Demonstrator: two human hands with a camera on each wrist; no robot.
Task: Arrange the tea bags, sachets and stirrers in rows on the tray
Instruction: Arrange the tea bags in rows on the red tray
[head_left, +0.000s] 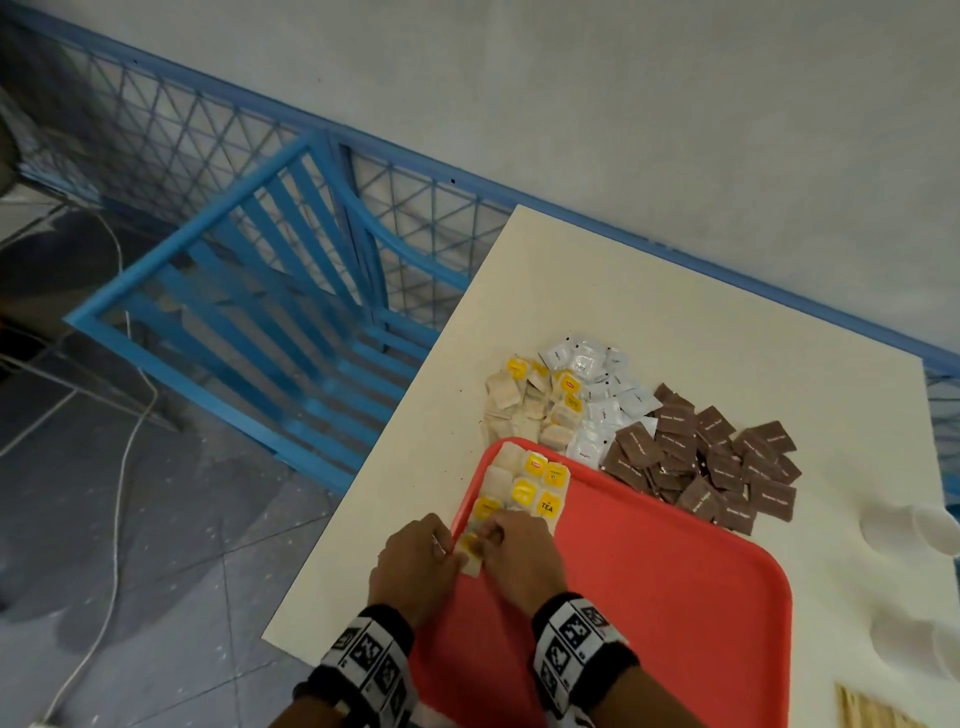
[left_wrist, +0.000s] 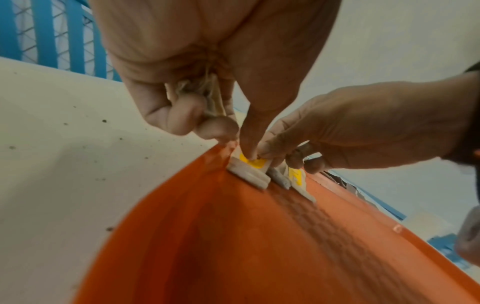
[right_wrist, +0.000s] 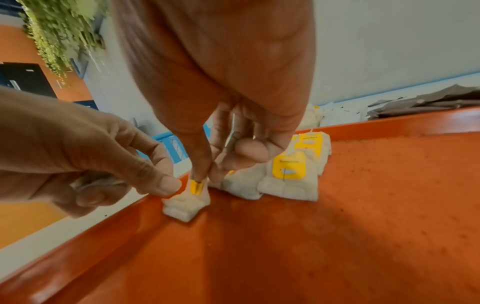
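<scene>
The tea bag (head_left: 470, 552) being placed lies at the lower left of the red tray (head_left: 675, 597), against its left rim, in the lower centre of the head view. The left hand (head_left: 415, 564) pinches its near edge between thumb and forefinger, while the curled remaining fingers hold what appears to be several spare tea bags (left_wrist: 211, 98), seen in the left wrist view; their number cannot be told. The right hand (head_left: 519, 556) presses the yellow tag (right_wrist: 196, 186) down with thumb and fingertip, the other fingers curled loosely. This two-handed hold probably serves to flatten the bag and square it with the column above. On the tray, about seven tea bags (head_left: 527, 486) already lie in two columns running toward the upper left corner, tags mostly upward, edges touching. Beyond the tray's far rim, in the centre right of the head view, three loose heaps wait on the table (head_left: 649, 291): unsorted tea bags (head_left: 524, 402), white sachets (head_left: 602, 395) and brown sachets (head_left: 711, 462), each too overlapped to count. The stirrers (head_left: 867, 712) lie at the lower right edge, well apart from the tray. Judged from this, the task is at an early stage.
</scene>
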